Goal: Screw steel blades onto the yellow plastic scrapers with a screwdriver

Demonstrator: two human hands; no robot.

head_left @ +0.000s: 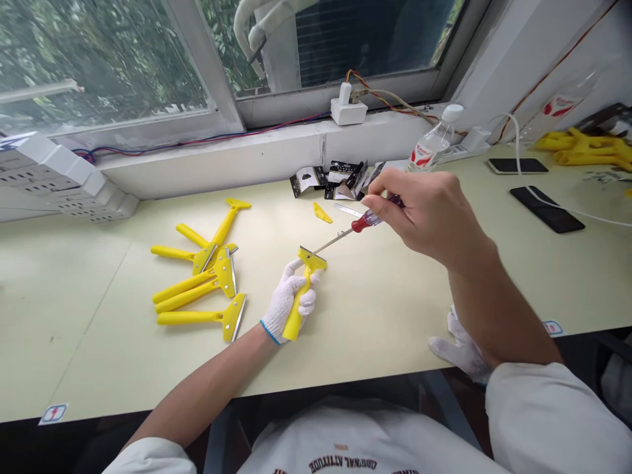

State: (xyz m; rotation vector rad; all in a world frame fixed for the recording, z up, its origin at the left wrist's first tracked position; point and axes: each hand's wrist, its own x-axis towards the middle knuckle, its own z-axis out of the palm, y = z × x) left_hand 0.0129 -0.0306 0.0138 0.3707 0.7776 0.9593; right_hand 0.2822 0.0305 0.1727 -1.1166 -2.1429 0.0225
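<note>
My left hand (289,299), in a white knit glove with a blue cuff, is wrapped round the handle of a yellow scraper (295,318), its head pointing away from me. My bare right hand (424,214) grips a screwdriver (363,222) with a red and clear handle. The screwdriver's tip meets the scraper's head. Several finished-looking yellow scrapers (190,317) with metal blades lie at the left. Beyond my hands are a small yellow piece (322,212) and a thin metal blade (347,210).
Black and white packets (345,179) lie by the sill. A water bottle (430,141) stands behind my right hand. At the right are two phones (547,209) with a white cable and yellow parts (587,149). A white glove (461,345) lies near the front edge. White boxes (64,178) stand far left.
</note>
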